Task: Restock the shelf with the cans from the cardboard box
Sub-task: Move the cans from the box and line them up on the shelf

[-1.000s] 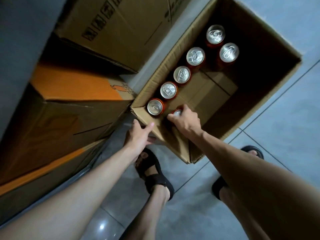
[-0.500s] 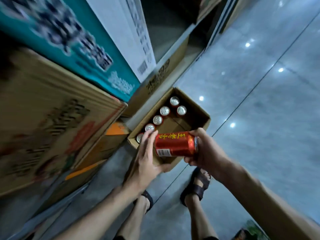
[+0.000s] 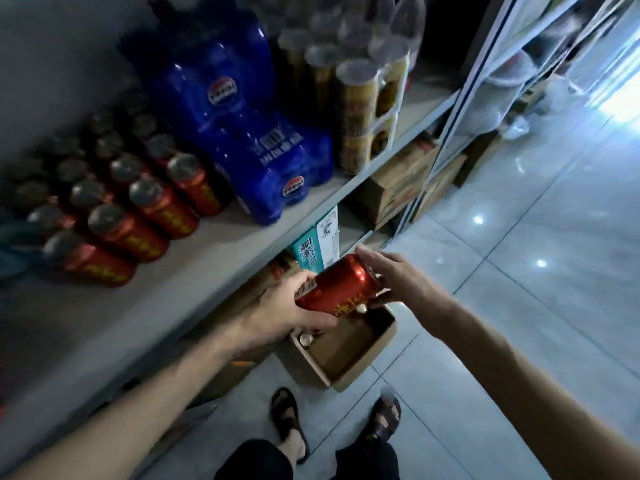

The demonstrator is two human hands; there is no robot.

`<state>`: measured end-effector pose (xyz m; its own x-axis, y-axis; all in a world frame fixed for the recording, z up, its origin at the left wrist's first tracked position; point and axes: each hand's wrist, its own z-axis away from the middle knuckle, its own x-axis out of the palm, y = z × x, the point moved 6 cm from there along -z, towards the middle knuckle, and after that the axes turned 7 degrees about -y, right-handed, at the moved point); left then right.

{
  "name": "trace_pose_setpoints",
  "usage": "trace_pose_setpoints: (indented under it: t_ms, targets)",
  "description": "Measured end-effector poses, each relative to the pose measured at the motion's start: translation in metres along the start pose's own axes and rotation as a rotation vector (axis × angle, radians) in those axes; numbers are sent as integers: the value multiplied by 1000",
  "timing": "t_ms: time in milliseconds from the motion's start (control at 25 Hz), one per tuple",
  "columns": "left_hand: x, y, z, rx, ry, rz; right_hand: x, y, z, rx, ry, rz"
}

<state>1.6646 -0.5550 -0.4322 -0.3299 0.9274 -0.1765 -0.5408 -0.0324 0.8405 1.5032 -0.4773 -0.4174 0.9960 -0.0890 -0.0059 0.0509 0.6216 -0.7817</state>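
A red can (image 3: 341, 289) with yellow lettering lies tilted in the air above the cardboard box (image 3: 360, 370), just in front of the grey shelf (image 3: 207, 261). My left hand (image 3: 287, 306) wraps its lower end from below. My right hand (image 3: 401, 282) rests at the can's top end with the fingers stretched out straight and the thumb under the rim. The box stands open on the floor, and the silver top of one can (image 3: 306, 339) shows in its near-left corner. Several matching red cans (image 3: 138, 209) stand in rows on the shelf's left part.
A blue shrink-wrapped pack of bottles (image 3: 242, 133) and wrapped yellow cans (image 3: 367, 109) stand on the shelf to the right of the red rows. Cartons (image 3: 398, 188) fill the shelf below. My sandalled feet (image 3: 287, 420) stand on the tiled floor beside the box.
I have risen from the box with the can. The can has passed from my right hand's grip into my left hand, and the view now takes in the upper shelf.
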Motion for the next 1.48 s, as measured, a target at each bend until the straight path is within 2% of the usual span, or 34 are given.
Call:
trace_pose_setpoints:
  t_ms: [80, 160, 360, 480, 600, 680, 760, 840, 1000, 1160, 1480]
  targets:
    - [-10, 23, 42, -43, -101, 182, 22, -33, 26, -100, -161, 15]
    - [-21, 39, 73, -43, -126, 207, 41, -52, 40, -128, -236, 40]
    - [-52, 47, 109, -39, -47, 179, 81, -92, 41, -175, -223, 177]
    - [-73, 32, 111, 2, 65, 119, 97, -115, 25, -227, -175, 338]
    - [-95, -10, 106, -2, 260, 29, 108, -140, 0, -361, -78, 732]
    - [-115, -51, 110, -152, 439, -140, 121, -157, -18, -448, -17, 984]
    - [-132, -89, 116, -358, 518, -364, 132, -171, -33, -499, 47, 1118]
    - [-141, -110, 115, -473, 502, -484, 138, -181, -51, -543, 110, 1240]
    - [-144, -123, 105, -523, 441, -439, 145, -187, -86, -595, 141, 1396]
    - [-159, -142, 99, -634, 411, -542, 152, -180, -115, -622, 117, 1474]
    - [-160, -136, 97, -631, 392, -621, 159, -179, -129, -676, 176, 1589]
